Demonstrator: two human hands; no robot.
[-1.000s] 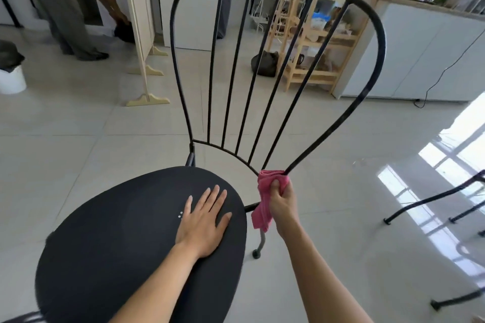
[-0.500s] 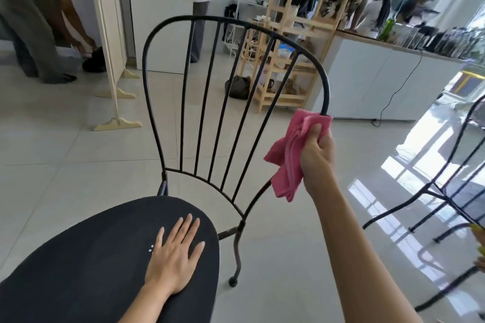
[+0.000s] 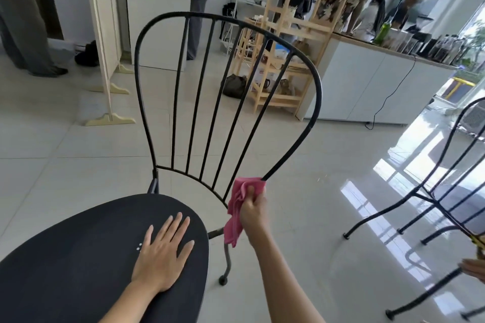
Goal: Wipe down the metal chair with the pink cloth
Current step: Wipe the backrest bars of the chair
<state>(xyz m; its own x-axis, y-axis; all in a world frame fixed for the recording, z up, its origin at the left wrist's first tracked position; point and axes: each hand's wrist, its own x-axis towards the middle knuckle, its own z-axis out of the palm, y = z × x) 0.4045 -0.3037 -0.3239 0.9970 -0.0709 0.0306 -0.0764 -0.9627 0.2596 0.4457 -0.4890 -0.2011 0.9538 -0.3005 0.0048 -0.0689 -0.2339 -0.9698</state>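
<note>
A black metal chair [image 3: 316, 81] with a round dark seat and a fan of thin back rods stands in front of me. My left hand [image 3: 164, 252] lies flat on the seat, fingers spread, holding nothing. My right hand [image 3: 253, 211] grips the pink cloth [image 3: 240, 207], wrapped around the lower end of the back frame's right side, where it comes down toward the seat. A loose tail of cloth hangs below my fist.
A second black metal chair [image 3: 446, 191] stands at the right. Behind are a wooden shelf unit [image 3: 301, 34], a white counter [image 3: 380, 86], a cream folding screen [image 3: 105, 42] and several people. Glossy pale tiles cover the floor.
My right hand slid the cloth from the upper right of the back frame down to its lower end. The left hand stayed flat on the seat.
</note>
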